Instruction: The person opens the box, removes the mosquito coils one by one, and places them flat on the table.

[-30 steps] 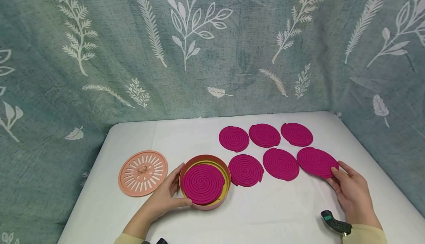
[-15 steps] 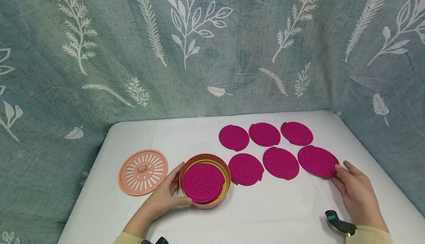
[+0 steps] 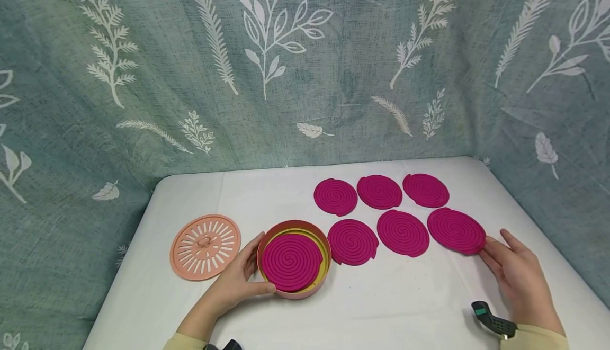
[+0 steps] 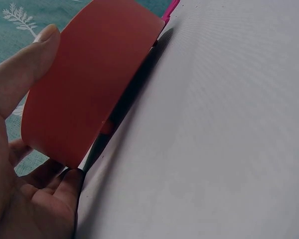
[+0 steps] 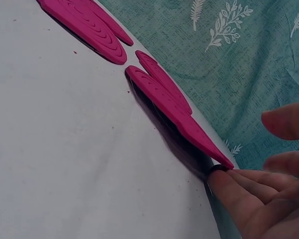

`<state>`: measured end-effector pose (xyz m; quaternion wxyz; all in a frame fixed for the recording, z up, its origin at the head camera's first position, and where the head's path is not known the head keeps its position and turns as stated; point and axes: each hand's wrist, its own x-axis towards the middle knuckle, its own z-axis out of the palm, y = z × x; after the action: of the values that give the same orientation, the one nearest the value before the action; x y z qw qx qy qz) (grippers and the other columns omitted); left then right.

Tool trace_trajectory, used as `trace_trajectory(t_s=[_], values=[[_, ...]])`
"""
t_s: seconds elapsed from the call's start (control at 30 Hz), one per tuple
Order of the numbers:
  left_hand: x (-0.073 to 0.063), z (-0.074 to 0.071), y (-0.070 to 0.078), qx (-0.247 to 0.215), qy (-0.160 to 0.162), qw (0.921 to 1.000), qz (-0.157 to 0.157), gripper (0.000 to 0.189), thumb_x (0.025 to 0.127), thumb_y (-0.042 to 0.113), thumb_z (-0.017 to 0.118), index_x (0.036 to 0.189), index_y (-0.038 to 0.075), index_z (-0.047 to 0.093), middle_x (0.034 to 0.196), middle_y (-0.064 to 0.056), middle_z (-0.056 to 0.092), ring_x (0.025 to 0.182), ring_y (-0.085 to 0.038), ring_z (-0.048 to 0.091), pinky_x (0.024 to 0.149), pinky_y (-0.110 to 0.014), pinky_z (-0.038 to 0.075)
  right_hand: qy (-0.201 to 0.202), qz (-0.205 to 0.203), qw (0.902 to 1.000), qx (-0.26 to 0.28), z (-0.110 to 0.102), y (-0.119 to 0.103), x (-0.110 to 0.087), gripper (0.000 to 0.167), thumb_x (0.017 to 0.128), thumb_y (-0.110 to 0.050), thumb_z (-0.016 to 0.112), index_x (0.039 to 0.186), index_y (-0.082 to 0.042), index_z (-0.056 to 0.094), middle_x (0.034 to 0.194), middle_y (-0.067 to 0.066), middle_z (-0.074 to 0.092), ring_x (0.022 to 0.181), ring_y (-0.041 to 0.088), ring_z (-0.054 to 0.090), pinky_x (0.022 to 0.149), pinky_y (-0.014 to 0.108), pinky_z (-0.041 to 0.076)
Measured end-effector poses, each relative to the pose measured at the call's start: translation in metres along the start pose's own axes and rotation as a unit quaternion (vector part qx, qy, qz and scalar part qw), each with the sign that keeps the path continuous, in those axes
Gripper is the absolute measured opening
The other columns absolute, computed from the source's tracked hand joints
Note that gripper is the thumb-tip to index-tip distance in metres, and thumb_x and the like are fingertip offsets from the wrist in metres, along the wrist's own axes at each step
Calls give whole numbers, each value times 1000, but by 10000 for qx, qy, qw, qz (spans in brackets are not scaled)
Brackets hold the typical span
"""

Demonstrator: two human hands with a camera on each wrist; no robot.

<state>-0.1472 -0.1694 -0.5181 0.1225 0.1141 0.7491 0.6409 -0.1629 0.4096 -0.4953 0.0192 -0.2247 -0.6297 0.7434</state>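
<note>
My left hand [image 3: 240, 276] holds the round red mosquito coil holder [image 3: 325, 233], thumb at its rim and fingers along its side. A magenta mosquito coil [image 3: 290, 262] lies inside, over a yellow inner ring. In the left wrist view the holder's smooth red wall [image 4: 94, 74] shows, with a dark gap beneath it. At the right, my right hand [image 3: 519, 273] has its fingertips at the near right edge of another mosquito coil [image 3: 456, 231]. The right wrist view shows that coil [image 5: 174, 114] with its near end raised over a shadow, fingers under the tip and thumb apart from it.
A peach slotted lid [image 3: 183, 262] with a small centre handle lies left of the holder. Several more magenta coils [image 3: 402, 233] lie in two rows on the white table [image 3: 371, 307]. A green leaf-patterned curtain [image 3: 295, 127] hangs behind the table.
My right hand has slid slightly right, and its thumb has come off the coil's top. That coil has shifted only a little. The left hand and holder have stayed put.
</note>
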Motion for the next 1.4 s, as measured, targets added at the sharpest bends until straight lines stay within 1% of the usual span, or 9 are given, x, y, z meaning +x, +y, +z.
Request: trace_trajectory(t_s=[0.17,0.23,0.33,0.43,0.57,0.97,1.07,1.2,1.4], values=[[0,0,1,55,35,10000,-69,115,65,19,95,157,27,26,157,2,30,143,-13,29,112,-19,28,11,-114,9999,97,-2,-1,-4,92,98,-17,64,159,-17,-5,144,23,33,92,-3,64,84,22,58],[0,0,2,49,30,9999,-117,114,65,18,94,157,28,26,157,4,30,143,-11,29,112,-18,29,29,-129,9998,131,-2,-1,-5,93,97,-17,65,159,-17,-3,138,21,38,92,-2,64,83,22,58],[-1,1,3,23,10,9999,-99,114,66,18,94,157,28,26,157,3,30,143,-11,29,113,-19,28,48,-151,9996,216,-4,-2,-6,94,95,-15,67,159,-17,-2,118,7,54,91,-1,65,80,21,59],[-1,1,3,29,20,9999,-98,114,65,19,94,156,28,27,157,2,30,143,-12,29,112,-19,28,-7,-195,9993,321,-6,-2,-6,95,95,-13,67,159,-16,-3,101,-9,60,90,0,66,78,22,60],[-1,1,3,41,15,9998,-174,114,65,20,95,156,31,27,156,5,31,142,-8,30,112,-18,29,-78,-227,9986,477,-9,-2,-7,95,95,-10,67,159,-15,-4,94,-13,64,89,3,68,76,22,60],[0,1,4,52,-10,9998,-185,114,66,20,94,156,30,26,156,6,31,142,-7,29,112,-18,29,98,-138,9998,103,-11,-8,-7,95,93,-19,71,160,-19,3,97,-12,62,88,3,68,72,24,61],[-1,0,4,54,11,9998,-191,114,65,20,95,156,29,27,156,5,31,142,-8,29,112,-18,29,11,-286,9996,-54,-5,-10,-8,95,92,-22,71,160,-16,5,109,-8,62,88,2,68,74,23,61],[-1,-1,2,2,25,9998,-190,115,65,18,95,157,26,27,156,6,31,142,-8,29,112,-18,29,-346,-645,9962,-468,13,-13,-11,92,93,-27,70,159,-10,9,130,2,54,93,0,67,78,20,59],[-1,0,1,-70,-20,9999,-70,116,65,17,95,158,22,25,156,5,32,143,-8,28,113,-19,28,-1269,-1225,9816,-729,45,-29,-12,79,98,-19,64,157,0,15,119,-11,58,101,1,66,84,21,56]])
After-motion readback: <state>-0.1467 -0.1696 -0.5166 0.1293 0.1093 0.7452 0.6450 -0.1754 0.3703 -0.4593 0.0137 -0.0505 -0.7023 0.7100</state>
